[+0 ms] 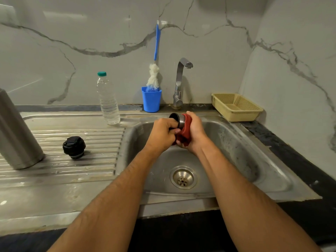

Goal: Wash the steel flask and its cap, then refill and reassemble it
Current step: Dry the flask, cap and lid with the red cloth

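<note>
Over the sink basin (236, 142), near its back edge under the tap (181, 79), we held a small steel cup (177, 118), apparently the flask's outer cap. Left hand (163, 133): fingers curled shut around the cup's open end. Right hand (194, 131): fingers closed on a red scrub pad (186, 128) wrapped over the cup's other end. Tap looked dry. Flask body (16, 133) stood at the left edge of the draining board (81, 170); black stopper (74, 147) lay beside it, apart. Water bottle (108, 99) waited at the board's back edge. Our judgement: twist cup against pad, work the rim and inside too, keep it low over the basin.
</note>
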